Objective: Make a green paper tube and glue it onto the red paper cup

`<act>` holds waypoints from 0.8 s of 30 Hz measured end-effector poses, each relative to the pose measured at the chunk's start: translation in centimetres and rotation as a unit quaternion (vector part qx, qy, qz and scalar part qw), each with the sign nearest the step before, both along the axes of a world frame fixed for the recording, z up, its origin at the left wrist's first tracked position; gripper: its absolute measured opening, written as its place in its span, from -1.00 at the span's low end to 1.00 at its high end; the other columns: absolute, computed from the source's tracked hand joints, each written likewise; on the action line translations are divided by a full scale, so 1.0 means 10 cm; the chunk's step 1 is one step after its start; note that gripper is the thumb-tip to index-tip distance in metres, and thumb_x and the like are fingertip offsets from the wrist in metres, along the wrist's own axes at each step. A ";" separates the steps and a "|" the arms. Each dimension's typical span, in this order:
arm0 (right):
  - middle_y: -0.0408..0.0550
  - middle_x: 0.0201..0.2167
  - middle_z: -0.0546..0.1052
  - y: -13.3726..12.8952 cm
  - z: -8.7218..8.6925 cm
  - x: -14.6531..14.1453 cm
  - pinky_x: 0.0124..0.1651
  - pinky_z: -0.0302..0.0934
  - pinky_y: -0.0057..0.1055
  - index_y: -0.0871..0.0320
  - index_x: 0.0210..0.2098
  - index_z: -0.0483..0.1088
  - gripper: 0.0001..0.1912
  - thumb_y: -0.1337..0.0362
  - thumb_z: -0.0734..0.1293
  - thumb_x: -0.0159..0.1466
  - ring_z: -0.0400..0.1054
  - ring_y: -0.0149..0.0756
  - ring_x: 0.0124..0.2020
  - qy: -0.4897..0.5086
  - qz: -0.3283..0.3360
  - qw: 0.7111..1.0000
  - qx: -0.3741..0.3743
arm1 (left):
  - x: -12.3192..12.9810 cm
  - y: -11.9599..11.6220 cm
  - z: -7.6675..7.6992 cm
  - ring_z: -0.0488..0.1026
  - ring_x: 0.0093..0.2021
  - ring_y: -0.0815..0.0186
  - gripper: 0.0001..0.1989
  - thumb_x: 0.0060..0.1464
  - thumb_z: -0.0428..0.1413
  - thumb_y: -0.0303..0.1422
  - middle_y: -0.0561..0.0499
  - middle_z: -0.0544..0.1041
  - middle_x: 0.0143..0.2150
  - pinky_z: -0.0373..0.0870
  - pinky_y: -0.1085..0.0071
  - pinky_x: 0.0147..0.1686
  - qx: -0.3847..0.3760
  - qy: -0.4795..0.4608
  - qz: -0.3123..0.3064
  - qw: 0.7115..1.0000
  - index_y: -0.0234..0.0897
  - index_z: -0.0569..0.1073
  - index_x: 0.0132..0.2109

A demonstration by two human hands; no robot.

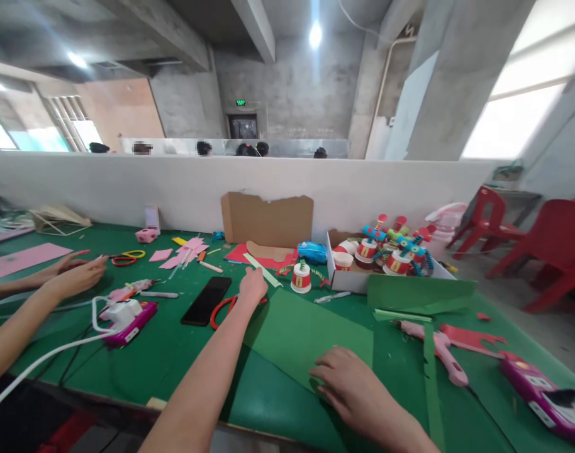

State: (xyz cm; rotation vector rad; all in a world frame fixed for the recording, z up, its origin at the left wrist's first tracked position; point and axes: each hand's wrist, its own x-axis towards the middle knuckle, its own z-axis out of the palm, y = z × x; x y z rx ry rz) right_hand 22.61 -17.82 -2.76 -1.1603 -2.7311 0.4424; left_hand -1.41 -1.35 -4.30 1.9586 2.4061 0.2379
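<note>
A green paper sheet [311, 333] lies flat on the green table before me. My right hand [344, 384] rests on the sheet's near right edge with its fingers apart. My left hand [253, 286] is closed at the sheet's far left corner, by a pale green strip [267, 274]; what its fingers hold, if anything, is hidden. Red-handled scissors [220, 311] lie partly under my left wrist, beside a black phone [206, 301]. Just beyond the sheet stands a red and white paper cup [301, 279] with folded paper arms.
A box [348, 281] of decorated cups stands at the back right. A pink glue gun [441, 349] and purple power strip [542, 396] lie to the right. At the left are another person's hands [82, 270], a second power strip [131, 324] and pink papers [186, 253].
</note>
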 end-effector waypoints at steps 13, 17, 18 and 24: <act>0.08 -0.30 0.53 -0.37 -0.70 1.56 -0.28 0.33 -0.20 0.03 -0.23 0.39 -0.80 0.19 0.22 0.18 0.49 -0.04 -0.33 -0.023 -0.367 0.924 0.108 | -0.13 -0.90 0.28 0.44 -0.07 0.25 -0.79 0.10 0.09 -0.34 -0.02 0.53 -0.13 0.33 0.39 -0.03 -0.023 -0.046 -0.281 0.958 -0.15 0.52 -0.11; 0.07 -0.40 0.49 -0.34 -0.64 1.49 -0.33 0.25 -0.28 0.11 -0.30 0.35 -0.81 0.41 0.14 0.18 0.47 -0.11 -0.40 -0.084 -0.367 0.923 0.081 | 0.16 -1.44 0.07 0.42 -0.05 0.16 -0.69 -0.01 0.19 -0.38 -0.09 0.50 -0.09 0.36 0.31 -0.04 -0.110 -0.033 -0.453 0.884 -0.24 0.46 -0.06; 0.06 -0.43 0.48 -0.30 -0.60 1.44 -0.35 0.21 -0.31 0.13 -0.34 0.34 -0.78 0.48 0.12 0.16 0.45 -0.14 -0.42 -0.107 -0.365 0.922 0.073 | 0.25 -1.51 0.02 0.42 -0.06 0.15 -0.78 0.04 0.14 -0.44 -0.12 0.50 -0.11 0.37 0.28 -0.05 -0.108 -0.004 -0.438 0.893 -0.28 0.47 -0.11; 0.06 -0.39 0.46 -0.32 -0.32 1.22 -0.30 0.12 -0.39 0.18 -0.33 0.28 -0.77 0.56 0.12 0.12 0.42 -0.19 -0.34 -0.146 -0.352 0.924 0.020 | 0.48 -1.51 -0.10 0.40 -0.10 0.13 -0.76 0.12 -0.07 -0.62 -0.18 0.48 -0.19 0.39 0.23 -0.12 -0.068 0.087 -0.407 0.907 -0.31 0.44 -0.20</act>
